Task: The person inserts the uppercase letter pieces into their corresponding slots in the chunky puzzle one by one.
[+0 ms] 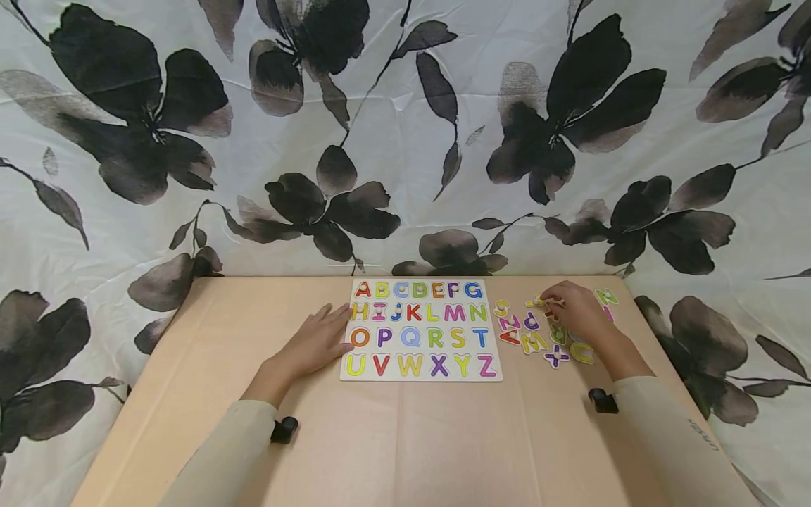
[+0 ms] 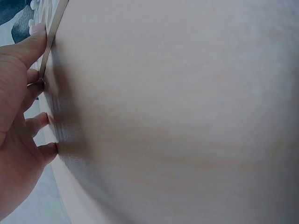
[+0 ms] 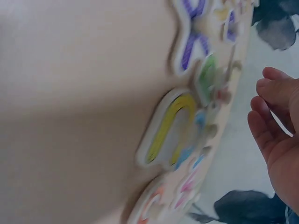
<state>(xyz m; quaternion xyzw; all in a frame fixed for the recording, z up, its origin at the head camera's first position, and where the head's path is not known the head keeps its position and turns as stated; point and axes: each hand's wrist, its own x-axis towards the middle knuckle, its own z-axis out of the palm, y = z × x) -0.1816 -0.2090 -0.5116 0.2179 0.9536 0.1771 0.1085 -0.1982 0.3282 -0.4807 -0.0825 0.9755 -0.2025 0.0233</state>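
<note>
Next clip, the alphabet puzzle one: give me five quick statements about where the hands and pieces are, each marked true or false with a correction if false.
1. The left hand rests at the left edge of the puzzle board. True.
2. The right hand is over the puzzle board. False: it is over the loose letters to the right of the board.
3. The loose letters lie on the table to the right of the board. True.
4. A purple X piece lies among the loose letters. True.
5. The left hand holds a letter piece. False: its fingers lie on the table against the board's edge and hold nothing.
</note>
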